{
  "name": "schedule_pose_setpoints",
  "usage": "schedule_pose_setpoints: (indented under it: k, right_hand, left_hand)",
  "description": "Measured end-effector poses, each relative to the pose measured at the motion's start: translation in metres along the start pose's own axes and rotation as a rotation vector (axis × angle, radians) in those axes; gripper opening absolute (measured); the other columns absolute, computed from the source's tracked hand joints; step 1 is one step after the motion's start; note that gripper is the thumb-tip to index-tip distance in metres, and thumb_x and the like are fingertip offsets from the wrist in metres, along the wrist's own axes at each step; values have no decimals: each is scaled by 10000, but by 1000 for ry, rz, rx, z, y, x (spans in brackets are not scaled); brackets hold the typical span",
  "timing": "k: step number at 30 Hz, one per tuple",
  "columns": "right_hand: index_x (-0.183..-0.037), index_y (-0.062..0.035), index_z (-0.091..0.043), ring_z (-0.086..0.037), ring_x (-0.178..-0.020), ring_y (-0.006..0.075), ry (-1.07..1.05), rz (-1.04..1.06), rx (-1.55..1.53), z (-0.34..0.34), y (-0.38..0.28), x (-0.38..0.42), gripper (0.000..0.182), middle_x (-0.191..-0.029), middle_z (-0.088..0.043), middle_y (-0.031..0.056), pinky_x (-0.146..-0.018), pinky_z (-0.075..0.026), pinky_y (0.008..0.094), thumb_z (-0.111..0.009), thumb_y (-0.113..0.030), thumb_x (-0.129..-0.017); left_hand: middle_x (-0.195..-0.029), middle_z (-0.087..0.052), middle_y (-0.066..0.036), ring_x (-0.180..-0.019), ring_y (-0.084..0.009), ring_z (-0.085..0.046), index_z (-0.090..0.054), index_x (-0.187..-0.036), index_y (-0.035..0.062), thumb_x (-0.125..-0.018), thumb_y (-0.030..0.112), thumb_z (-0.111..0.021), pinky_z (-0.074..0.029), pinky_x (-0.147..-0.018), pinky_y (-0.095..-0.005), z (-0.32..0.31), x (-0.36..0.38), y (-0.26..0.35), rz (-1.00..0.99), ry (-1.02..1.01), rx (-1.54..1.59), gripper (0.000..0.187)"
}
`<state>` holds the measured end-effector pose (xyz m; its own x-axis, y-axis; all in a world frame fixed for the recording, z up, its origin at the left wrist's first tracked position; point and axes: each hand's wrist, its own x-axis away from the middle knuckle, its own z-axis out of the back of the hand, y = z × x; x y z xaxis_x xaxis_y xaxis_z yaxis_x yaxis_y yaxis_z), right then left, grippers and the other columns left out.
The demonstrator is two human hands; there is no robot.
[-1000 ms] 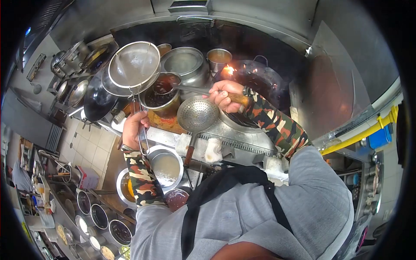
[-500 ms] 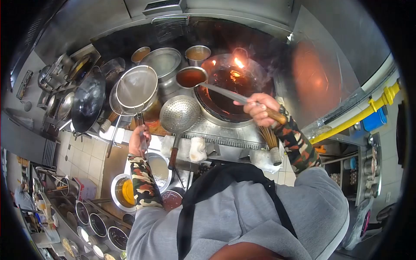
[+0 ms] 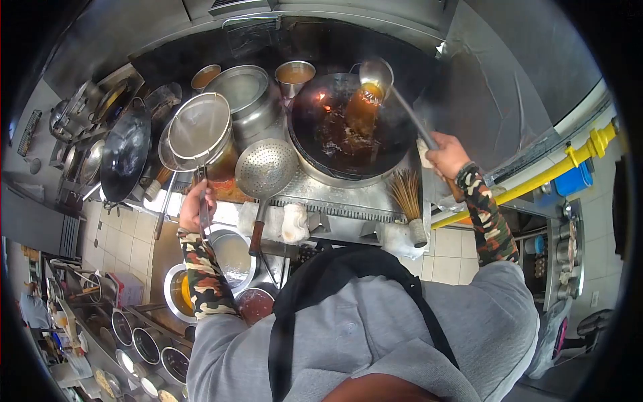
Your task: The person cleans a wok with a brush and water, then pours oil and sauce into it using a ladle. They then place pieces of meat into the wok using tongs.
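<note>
My right hand (image 3: pixel 447 155) is closed round the handle of a ladle (image 3: pixel 376 75). The ladle's bowl is tipped over the far right side of a black wok (image 3: pixel 307 130), and amber-brown liquid (image 3: pixel 362 114) streams from it into the dark, bubbling liquid there. A small orange glow shows at the wok's left. On the left, my left hand (image 3: pixel 195 206) grips the handle of a fine-mesh strainer (image 3: pixel 199 127). The strainer's round mesh is above a container of brownish liquid, mostly hidden beneath it. A perforated skimmer (image 3: pixel 266 167) lies between my hands, touched by neither.
Behind the strainer stands a large metal pot (image 3: pixel 238 90). A small pot of brown liquid (image 3: pixel 295 72) is beside it. Another wok (image 3: pixel 126 154) leans at left. A bamboo brush (image 3: pixel 405 194) and a rolled white cloth (image 3: pixel 295 223) lie along the front edge. A yellow pipe (image 3: pixel 536 177) runs at right.
My right hand has moved right with the ladle, whose full bowl has swung over the wok and tipped, pouring. The flame in the wok looks smaller. My left hand still holds the strainer.
</note>
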<state>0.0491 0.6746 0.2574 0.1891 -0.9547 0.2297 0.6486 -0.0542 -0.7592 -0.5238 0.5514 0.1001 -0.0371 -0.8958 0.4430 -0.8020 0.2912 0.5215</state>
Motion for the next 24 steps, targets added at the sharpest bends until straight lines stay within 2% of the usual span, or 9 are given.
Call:
schedule_pose_setpoints:
  k: [1, 6, 8, 9, 10, 14, 18, 23, 24]
  right_hand:
    - [-1260, 14, -470, -615, -612, 281, 149, 338, 241, 2, 12, -5, 537, -757, -621, 185, -603, -519, 346, -572, -95, -745]
    - [-1280, -42, -485, -606, -840, 438, 476, 335, 542, -27, -33, 8, 546, -876, -621, 261, -790, -488, 407, -589, -131, -752]
    - [-1316, -53, -449, -630, -689, 360, 406, 759, 331, -46, -49, -9, 562, -788, -634, 202, -666, -516, 376, -587, -129, -777]
    - [-1332, -55, -434, -562, -504, 209, 26, 204, -204, -56, -72, -1, 528, -680, -578, 88, -462, -468, 310, -560, -107, -822]
    - [-1269, -56, -490, -436, -432, 77, -133, 156, -433, -67, -92, 0, 416, -635, -475, -6, -348, -342, 241, -531, -74, -856]
    - [-1052, -48, -550, -387, -402, 47, -566, 5, -718, -127, -122, -62, 192, -642, -473, -19, -322, -302, 212, -553, -92, -864]
    - [-970, -31, -576, -409, -399, 67, -582, 107, -239, -208, -175, -98, 156, -646, -511, -1, -330, -339, 247, -566, -90, -826]
    - [-888, -65, -724, -679, -788, 274, -429, 1150, 1680, -280, -240, -116, 214, -856, -696, 111, -668, -551, 368, -698, -107, -679]
    - [-887, -73, -728, -678, -786, 285, -422, 1010, 1596, -296, -246, -116, 214, -858, -698, 111, -674, -551, 369, -698, -102, -676]
  left_hand:
    - [-696, -550, -6, -571, -106, -550, -559, -895, 37, -888, 229, -601, -507, -515, -207, -12, 5, 4, -5, 40, -34, 197]
    - [-598, -448, 44, -501, -57, -442, -491, -766, 114, -902, 220, -581, -375, -428, -168, -63, 35, 12, -130, 44, -240, 195]
    - [-585, -414, 39, -495, -76, -416, -448, -714, 120, -888, 227, -592, -354, -434, -191, -80, 47, 21, -203, 83, -332, 250]
    - [-585, -417, 33, -495, -75, -412, -453, -719, 115, -885, 223, -597, -359, -443, -193, -86, 52, 28, -228, 71, -340, 245]
    - [-584, -419, 27, -496, -75, -408, -459, -723, 110, -882, 219, -601, -364, -451, -196, -93, 57, 34, -253, 56, -350, 239]
    - [-658, -450, 11, -528, -64, -417, -509, -816, 54, -851, 139, -631, -376, -474, -199, -116, 76, 52, -346, 79, -303, 153]
    - [-695, -456, 13, -550, -56, -421, -513, -917, 22, -844, 110, -627, -369, -486, -202, -114, 84, 65, -377, -16, -309, 162]
    - [-697, -456, 20, -556, -57, -421, -517, -999, 6, -844, 98, -609, -359, -489, -211, -105, 91, 65, -401, -21, -349, 203]
    - [-699, -458, 20, -556, -58, -422, -518, -1005, 6, -841, 100, -613, -361, -488, -213, -103, 93, 65, -404, 2, -357, 210]
